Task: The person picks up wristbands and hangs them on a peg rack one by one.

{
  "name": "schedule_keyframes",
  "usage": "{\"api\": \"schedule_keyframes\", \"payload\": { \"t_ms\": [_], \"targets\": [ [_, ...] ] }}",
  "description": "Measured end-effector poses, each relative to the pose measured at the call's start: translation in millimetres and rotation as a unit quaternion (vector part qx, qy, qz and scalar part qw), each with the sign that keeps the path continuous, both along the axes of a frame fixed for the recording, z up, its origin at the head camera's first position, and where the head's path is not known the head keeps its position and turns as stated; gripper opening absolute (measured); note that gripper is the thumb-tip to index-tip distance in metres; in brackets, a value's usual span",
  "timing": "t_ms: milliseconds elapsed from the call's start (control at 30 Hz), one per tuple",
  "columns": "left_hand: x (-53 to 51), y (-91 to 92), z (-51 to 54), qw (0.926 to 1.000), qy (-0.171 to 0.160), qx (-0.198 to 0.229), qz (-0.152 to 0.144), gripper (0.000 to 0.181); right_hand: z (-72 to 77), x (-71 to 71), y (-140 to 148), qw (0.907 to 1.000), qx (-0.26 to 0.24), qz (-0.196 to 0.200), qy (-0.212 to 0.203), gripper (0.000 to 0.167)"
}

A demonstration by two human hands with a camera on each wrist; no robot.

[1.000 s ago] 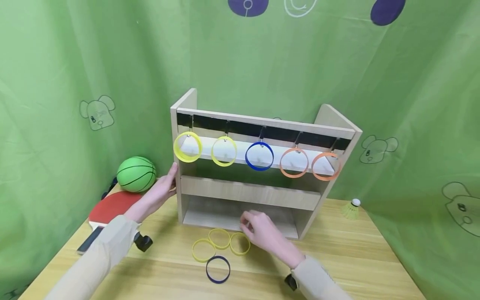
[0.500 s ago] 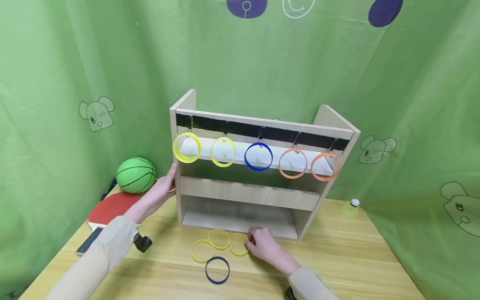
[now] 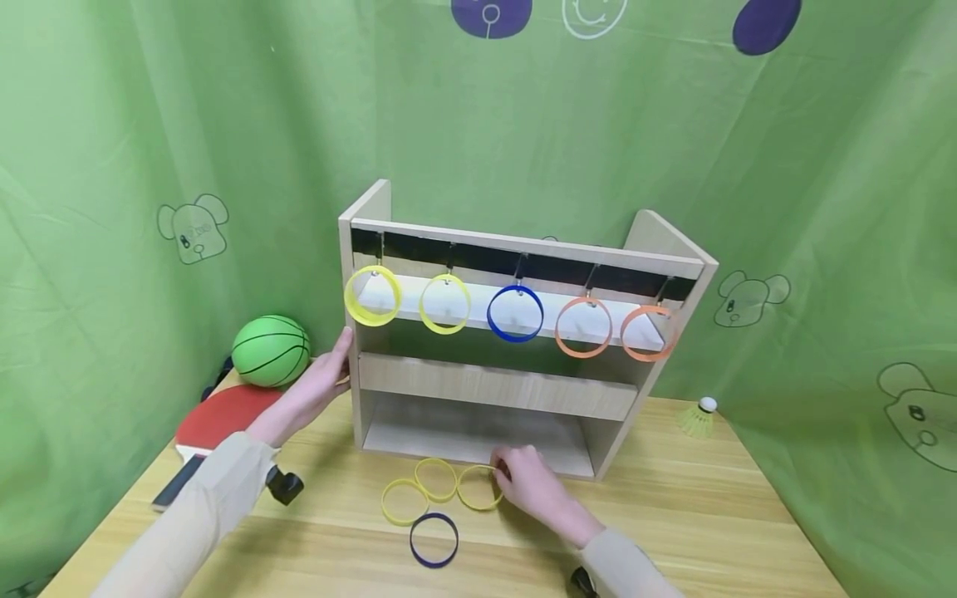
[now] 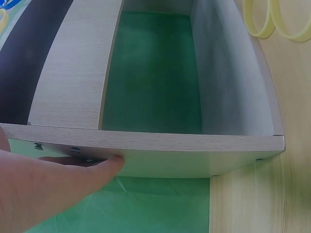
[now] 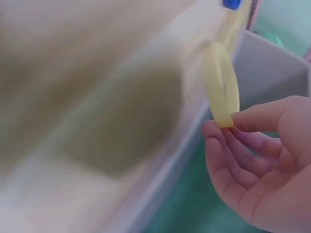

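Note:
My right hand [image 3: 532, 488] pinches the right-hand yellow ring [image 5: 218, 92] between thumb and fingertips, close to the tabletop. Two more yellow rings lie left of it, one in front [image 3: 384, 502] and one behind [image 3: 436, 459], with a dark blue ring [image 3: 434, 566] nearer me. My left hand [image 3: 321, 382] rests against the left side panel of a wooden rack [image 3: 493, 384]; in the left wrist view its thumb lies extended along the panel. Across the rack's top hang yellow rings [image 3: 370, 321] at the left, a blue ring [image 3: 516, 338] in the middle and two orange rings [image 3: 583, 355] at the right, on hooks.
Left of the rack are a green ball [image 3: 271, 350] and a red table tennis paddle [image 3: 224, 415]. A shuttlecock [image 3: 699, 417] stands at the table's right rear. Green curtain [image 3: 523, 124] surrounds the table [image 3: 673, 515] at the back and sides.
My right hand has come down to the right-hand yellow ring and now pinches it; that ring has shifted slightly right and tilted. My left hand stays at the rack's side.

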State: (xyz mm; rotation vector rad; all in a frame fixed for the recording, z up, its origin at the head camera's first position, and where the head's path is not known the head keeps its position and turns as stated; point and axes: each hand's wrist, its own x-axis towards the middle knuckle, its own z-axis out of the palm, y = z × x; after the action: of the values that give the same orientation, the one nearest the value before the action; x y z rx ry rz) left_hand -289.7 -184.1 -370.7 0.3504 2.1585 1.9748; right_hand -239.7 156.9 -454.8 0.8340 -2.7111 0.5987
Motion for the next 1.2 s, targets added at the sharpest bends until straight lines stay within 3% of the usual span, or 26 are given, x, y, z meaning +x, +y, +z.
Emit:
{"api": "schedule_keyframes", "payload": {
  "t_ms": [200,333,500,833,1033,1200],
  "targets": [
    [0.8,-0.2,-0.2,1.0000,0.000,0.001,-0.003,0.089,22.8,4.9,-3,0.9972,-0.009,0.029,0.068,0.013],
    [0.6,-0.7,-0.8,1.0000,0.000,0.002,-0.002,0.088,46.3,8.4,-8,0.9944,-0.011,0.044,0.095,0.012],
    [-0.1,-0.4,-0.5,1.0000,-0.001,-0.005,0.001,0.091,86.4,15.4,-15,0.9881,-0.001,0.060,0.141,0.010],
    [-0.5,0.1,-0.5,1.0000,-0.001,-0.006,-0.001,0.091,181.4,25.9,-33,0.9558,-0.022,0.137,0.259,0.014],
    [0.0,-0.8,-1.2,1.0000,-0.003,-0.004,0.001,0.091,227.0,17.3,-45,0.9399,-0.050,0.158,0.299,0.010],
    [-0.3,-0.6,-1.3,1.0000,-0.001,0.000,-0.001,0.089,250.8,2.4,-56,0.9377,-0.080,0.162,0.297,0.006]
  ]
}}
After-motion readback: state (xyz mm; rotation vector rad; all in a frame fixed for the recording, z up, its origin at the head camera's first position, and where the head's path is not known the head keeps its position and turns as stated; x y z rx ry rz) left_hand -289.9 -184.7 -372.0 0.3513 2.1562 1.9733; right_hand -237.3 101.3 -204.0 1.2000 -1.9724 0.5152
